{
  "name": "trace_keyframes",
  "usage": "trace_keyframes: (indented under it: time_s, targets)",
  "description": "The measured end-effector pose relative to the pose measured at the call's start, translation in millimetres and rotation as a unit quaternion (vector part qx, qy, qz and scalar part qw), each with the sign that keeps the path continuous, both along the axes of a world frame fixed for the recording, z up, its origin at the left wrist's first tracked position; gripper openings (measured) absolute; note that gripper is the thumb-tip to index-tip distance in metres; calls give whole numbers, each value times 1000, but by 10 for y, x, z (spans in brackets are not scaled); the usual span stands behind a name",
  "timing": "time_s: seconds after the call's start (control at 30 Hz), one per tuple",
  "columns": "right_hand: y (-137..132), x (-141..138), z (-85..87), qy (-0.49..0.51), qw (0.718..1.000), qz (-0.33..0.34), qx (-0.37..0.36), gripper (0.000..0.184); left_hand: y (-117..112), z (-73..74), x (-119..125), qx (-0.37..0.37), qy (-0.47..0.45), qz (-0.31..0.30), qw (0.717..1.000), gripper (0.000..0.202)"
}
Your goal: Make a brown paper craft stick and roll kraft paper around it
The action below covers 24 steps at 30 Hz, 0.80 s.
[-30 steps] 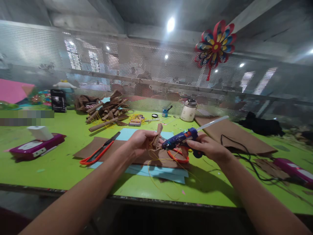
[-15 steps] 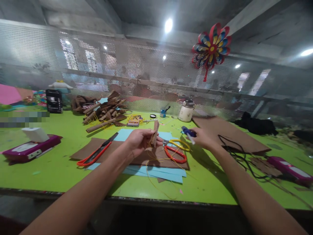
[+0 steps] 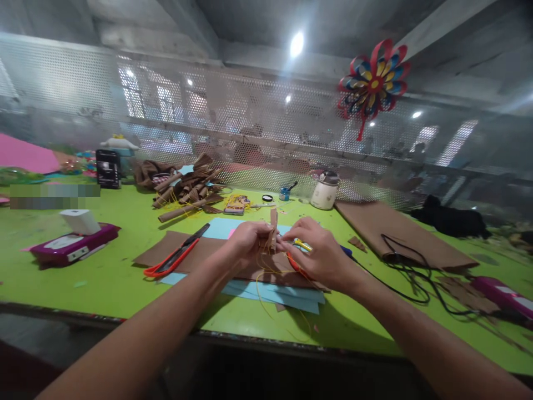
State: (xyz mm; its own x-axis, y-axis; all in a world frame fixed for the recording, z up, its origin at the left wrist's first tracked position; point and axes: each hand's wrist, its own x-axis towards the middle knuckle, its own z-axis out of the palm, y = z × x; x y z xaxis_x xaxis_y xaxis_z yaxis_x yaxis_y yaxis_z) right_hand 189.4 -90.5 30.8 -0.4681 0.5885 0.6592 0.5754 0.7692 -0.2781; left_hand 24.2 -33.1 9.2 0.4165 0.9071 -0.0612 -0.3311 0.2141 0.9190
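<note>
Upright in my left hand (image 3: 254,240) is a small rolled strip of brown paper (image 3: 273,230), pinched between thumb and fingers. Yellow string (image 3: 259,286) trails from it down onto the table. My right hand (image 3: 314,250) has its fingertips closed on the strip's right side. Under that hand, scissors with yellow and orange-red handles (image 3: 303,244) are partly hidden. Just beyond it a blue glue gun (image 3: 346,251) lies on the table, mostly covered by my hand, its black cord running right. Brown paper sheets (image 3: 241,266) and light blue paper (image 3: 275,294) lie beneath both hands.
Orange-handled scissors (image 3: 177,255) lie to the left, near a purple power strip (image 3: 75,244). Behind are brown paper rolls (image 3: 187,191), a phone (image 3: 108,168), a blue jar (image 3: 285,193) and a white bottle (image 3: 325,191). Folded brown paper (image 3: 400,233) and black cords (image 3: 410,266) occupy the right.
My right hand has put the blue glue gun down on the right and moved left to the brown paper strip. My left hand still holds the strip. The view has shifted slightly.
</note>
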Motion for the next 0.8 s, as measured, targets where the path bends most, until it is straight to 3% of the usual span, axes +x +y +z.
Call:
trace_keyframes:
  time_s: [0.23, 0.53, 0.67, 0.8]
  targets:
    - [43, -112, -90, -99, 992, -31, 73, 13, 41, -79, 9, -2, -26, 22, 999, 15]
    - [44, -152, -149, -86, 991, -48, 94, 19, 40, -62, -5, -12, -24, 27, 999, 15]
    - [-69, -155, -127, -56, 996, -35, 67, 19, 43, -36, -38, -9, -14, 21, 1000, 16]
    - [-195, -113, -22, 25, 996, 73, -47, 12, 31, -9, -57, -16, -16, 12, 1000, 22]
